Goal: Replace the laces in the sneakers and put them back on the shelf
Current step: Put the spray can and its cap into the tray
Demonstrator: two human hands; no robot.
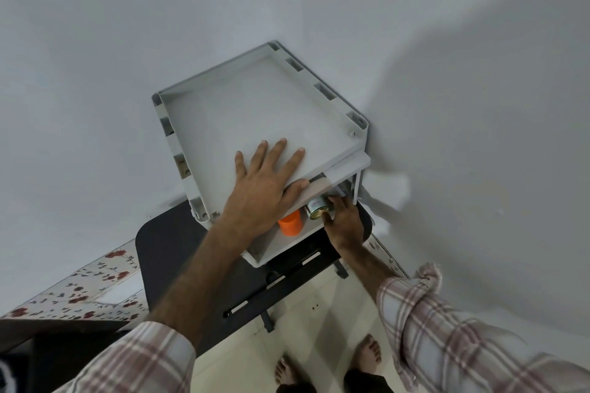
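Grey plastic multi-tier shelf (pixel 242 112) stands in a wall corner, above a black desk (pixel 169 252). No sneakers visible on it; lower tiers mostly hidden. Left hand (pixel 265 182) lies flat on the top tier's front edge, fingers straight and spread, thumb over the rim. Right hand (pixel 343 222) reaches into the tier below, fingers curled around a small metal tin (pixel 317 207) lying on its side. Orange plastic cup (pixel 290 223) just beside the tin. Plaid sleeves, bare feet on tile floor (pixel 306 306).
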